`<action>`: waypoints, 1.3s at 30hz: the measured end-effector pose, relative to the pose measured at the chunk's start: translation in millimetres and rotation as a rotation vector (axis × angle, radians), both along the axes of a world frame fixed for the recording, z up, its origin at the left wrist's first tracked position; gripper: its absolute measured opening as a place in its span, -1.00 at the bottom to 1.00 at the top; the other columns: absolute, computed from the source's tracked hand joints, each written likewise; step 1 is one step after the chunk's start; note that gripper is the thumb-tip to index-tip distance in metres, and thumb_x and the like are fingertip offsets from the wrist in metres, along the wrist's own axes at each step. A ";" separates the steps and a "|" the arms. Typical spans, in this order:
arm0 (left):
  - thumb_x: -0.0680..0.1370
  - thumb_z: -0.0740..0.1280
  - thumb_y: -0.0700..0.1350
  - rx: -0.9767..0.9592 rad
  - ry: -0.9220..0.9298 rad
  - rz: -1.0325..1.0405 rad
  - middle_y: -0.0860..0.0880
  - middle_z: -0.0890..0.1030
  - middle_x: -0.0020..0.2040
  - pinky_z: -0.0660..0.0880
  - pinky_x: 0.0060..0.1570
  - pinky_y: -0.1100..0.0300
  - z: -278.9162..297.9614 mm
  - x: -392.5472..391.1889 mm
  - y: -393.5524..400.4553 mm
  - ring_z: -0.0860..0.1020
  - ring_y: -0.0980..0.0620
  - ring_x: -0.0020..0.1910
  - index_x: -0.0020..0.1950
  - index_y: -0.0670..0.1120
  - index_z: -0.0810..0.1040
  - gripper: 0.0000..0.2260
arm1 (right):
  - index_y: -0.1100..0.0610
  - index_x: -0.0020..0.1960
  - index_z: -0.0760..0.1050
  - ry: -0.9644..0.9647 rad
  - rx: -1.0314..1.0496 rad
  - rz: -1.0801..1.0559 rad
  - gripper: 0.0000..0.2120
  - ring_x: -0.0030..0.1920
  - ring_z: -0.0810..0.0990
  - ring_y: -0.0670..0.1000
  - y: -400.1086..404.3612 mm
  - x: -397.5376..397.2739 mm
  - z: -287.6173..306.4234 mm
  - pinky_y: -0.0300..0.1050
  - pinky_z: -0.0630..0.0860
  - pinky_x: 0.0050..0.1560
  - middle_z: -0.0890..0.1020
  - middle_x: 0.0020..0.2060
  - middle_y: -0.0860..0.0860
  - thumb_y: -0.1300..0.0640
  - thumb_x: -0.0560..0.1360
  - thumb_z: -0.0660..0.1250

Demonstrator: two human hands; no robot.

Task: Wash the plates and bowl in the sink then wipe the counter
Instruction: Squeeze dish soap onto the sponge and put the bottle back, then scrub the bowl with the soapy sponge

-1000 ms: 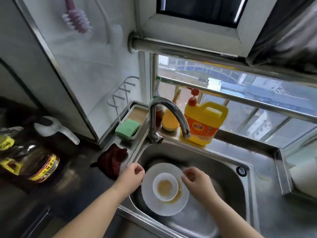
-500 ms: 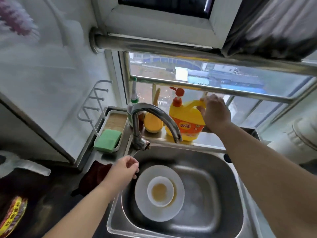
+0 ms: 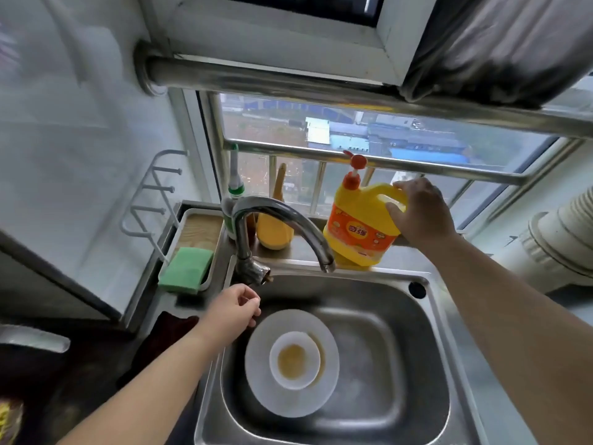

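Yellow detergent bottle [image 3: 361, 226], green sponge [image 3: 186, 269]

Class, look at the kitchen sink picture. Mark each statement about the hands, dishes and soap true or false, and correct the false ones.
1. The right hand grips the soap jug by its handle. True.
2. The bowl sits on the plate in the sink. True.
3. Water runs from the tap. False: no stream shows.
4. The left hand holds the sponge. False: the sponge lies in its tray; the hand holds nothing.
5. The bowl is clean. False: brown residue lies inside.
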State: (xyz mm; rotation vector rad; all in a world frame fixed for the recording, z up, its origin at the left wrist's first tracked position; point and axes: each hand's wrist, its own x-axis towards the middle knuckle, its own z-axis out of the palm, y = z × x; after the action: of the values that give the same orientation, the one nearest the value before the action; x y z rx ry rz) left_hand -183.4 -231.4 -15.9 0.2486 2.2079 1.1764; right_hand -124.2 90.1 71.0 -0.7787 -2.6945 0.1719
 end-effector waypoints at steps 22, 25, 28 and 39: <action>0.58 0.24 -0.23 0.001 -0.027 0.336 -0.09 0.63 -0.21 0.43 -0.33 0.23 -25.9 -20.9 -108.8 0.54 0.03 -0.37 -0.15 -0.09 0.50 -0.87 | 0.08 0.21 0.38 -0.331 -0.973 0.196 -0.63 -0.11 0.61 -0.04 -256.1 -65.6 -102.3 -0.08 0.58 -0.03 0.58 -0.13 -0.03 -0.11 0.52 0.29; 0.58 0.23 -0.25 0.000 -0.021 0.351 -0.12 0.61 -0.19 0.43 -0.42 0.36 -25.6 -17.5 -123.6 0.53 0.05 -0.34 -0.14 -0.12 0.49 -0.87 | 0.11 0.27 0.25 -0.337 -1.174 0.033 -0.46 -0.04 0.64 0.09 -279.0 -102.1 -130.1 0.10 0.60 0.04 0.55 -0.06 0.06 -0.21 0.48 0.27; 0.58 0.22 -0.28 0.005 -0.015 0.343 -0.12 0.58 -0.21 0.38 -0.49 0.45 -25.7 -13.3 -134.5 0.50 0.06 -0.34 -0.10 -0.17 0.50 -0.90 | 0.12 0.26 0.23 -0.279 -1.254 -0.043 -0.44 0.03 0.61 0.19 -296.5 -126.4 -156.6 0.18 0.57 0.07 0.50 0.05 0.11 -0.23 0.46 0.26; 0.59 0.24 -0.24 0.031 -0.030 0.373 -0.12 0.64 -0.16 0.47 -0.28 0.25 -31.5 -9.8 -143.5 0.55 0.04 -0.33 -0.03 -0.15 0.52 -0.92 | 0.16 0.33 0.37 -0.026 -1.425 0.002 -0.54 0.05 0.60 0.06 -287.7 -89.2 -125.9 -0.03 0.57 0.10 0.58 0.08 0.09 0.14 0.46 0.39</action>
State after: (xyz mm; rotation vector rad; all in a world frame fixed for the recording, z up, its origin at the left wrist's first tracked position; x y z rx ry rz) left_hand -193.2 -374.9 -47.4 -0.1764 2.2724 1.3990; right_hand -213.4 -197.6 -54.8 -1.0318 -2.2242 2.1667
